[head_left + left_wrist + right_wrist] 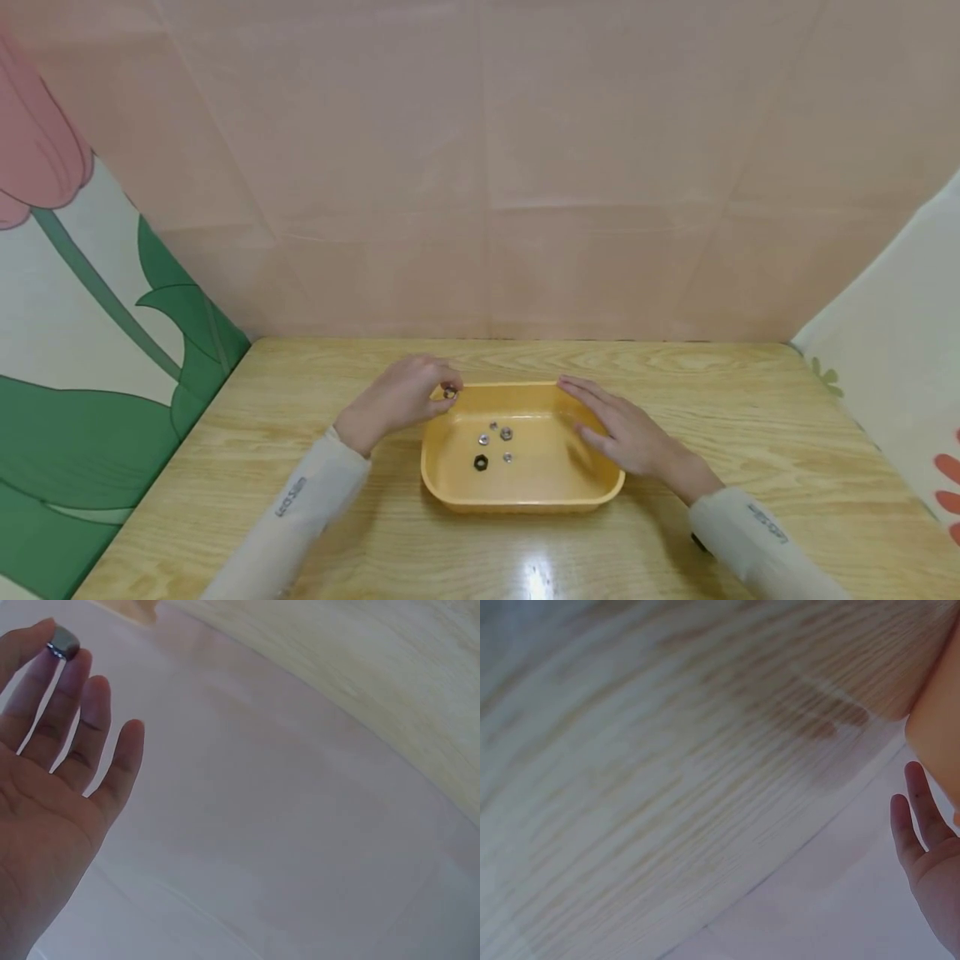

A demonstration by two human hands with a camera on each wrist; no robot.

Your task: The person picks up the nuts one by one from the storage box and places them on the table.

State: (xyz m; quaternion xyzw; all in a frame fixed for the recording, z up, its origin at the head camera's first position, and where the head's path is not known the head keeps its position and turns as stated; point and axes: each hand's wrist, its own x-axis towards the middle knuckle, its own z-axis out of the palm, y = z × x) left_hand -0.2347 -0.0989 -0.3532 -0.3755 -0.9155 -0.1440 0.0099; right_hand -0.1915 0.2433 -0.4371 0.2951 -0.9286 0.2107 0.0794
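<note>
Pinching a nut [450, 392] between thumb and fingers, the left hand [405, 393] is at the far left corner of the tray [525, 504]; the right hand [630, 430], fingers nearly straight, is at its right side. Five nuts [506, 434] lie inside.

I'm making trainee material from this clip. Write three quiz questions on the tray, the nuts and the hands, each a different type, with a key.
1. Fill in: The ____ hand pinches a nut between thumb and fingertips.
2. True or false: The black nut lies outside the yellow tray.
3. Count: In the head view, how many loose nuts lie in the tray, the black one included?

Key:
1. Left; the left hand holds it up by the tray's far left corner.
2. False; it lies inside.
3. Five.
</note>
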